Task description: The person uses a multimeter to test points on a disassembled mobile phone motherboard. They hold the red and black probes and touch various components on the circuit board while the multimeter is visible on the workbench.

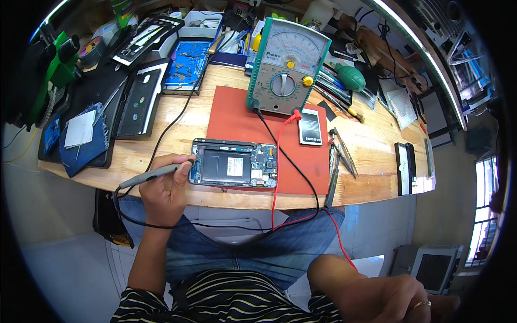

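Note:
My left hand (163, 194) pinches a grey pen-shaped probe (152, 175) with a black cable. Its dark tip end is at the left edge of an opened phone (218, 164), and my fingertips are close beside it. The phone lies on an orange-red mat (231, 116), its circuit board and black battery bay exposed. At the lower right, off the table, my right hand (390, 299) has its fingers curled; what they hold, if anything, is hidden. A red lead (340, 242) runs toward it. The analogue multimeter (288, 64) stands behind the phone with black and red leads plugged in.
A phone battery (310, 128) lies on the mat. Tweezers (344, 153) and slim tools rest at its right. A black case (405, 168) sits near the right edge. Phone parts (141, 99) and a blue cloth (86, 145) crowd the left. A green air blower (350, 77) is behind.

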A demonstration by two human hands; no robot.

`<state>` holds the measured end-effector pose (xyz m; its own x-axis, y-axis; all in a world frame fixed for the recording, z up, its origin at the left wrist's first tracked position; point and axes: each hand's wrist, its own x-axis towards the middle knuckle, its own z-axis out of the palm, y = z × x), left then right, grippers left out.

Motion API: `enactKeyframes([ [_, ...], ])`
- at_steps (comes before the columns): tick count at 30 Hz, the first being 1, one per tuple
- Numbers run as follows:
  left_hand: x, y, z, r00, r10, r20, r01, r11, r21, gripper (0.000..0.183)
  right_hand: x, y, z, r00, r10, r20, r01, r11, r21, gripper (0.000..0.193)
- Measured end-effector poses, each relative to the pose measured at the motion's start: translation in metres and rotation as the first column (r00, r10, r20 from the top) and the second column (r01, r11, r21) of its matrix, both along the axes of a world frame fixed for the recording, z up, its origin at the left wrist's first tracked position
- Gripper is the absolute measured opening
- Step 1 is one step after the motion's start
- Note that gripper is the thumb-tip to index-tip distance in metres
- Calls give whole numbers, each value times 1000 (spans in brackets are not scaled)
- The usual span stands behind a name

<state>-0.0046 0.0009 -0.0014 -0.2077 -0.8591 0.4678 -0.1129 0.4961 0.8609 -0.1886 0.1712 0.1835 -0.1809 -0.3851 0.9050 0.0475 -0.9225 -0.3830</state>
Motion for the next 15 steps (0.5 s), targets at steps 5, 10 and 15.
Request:
enactKeyframes([
  [5,-2,1,-2,999,-12,-35,12,1000,12,11,2,17,15,996,86,-27,-83,992,97,15],
  [10,-3,-3,0,999,-1,-32,-1,999,-51,12,13,28,7,997,54,55,-35,952,-303,10],
  [15,-4,-4,0,1000,21,-20,-23,996,-81,12,8,63,27,998,45,-52,-48,998,-45,14],
])
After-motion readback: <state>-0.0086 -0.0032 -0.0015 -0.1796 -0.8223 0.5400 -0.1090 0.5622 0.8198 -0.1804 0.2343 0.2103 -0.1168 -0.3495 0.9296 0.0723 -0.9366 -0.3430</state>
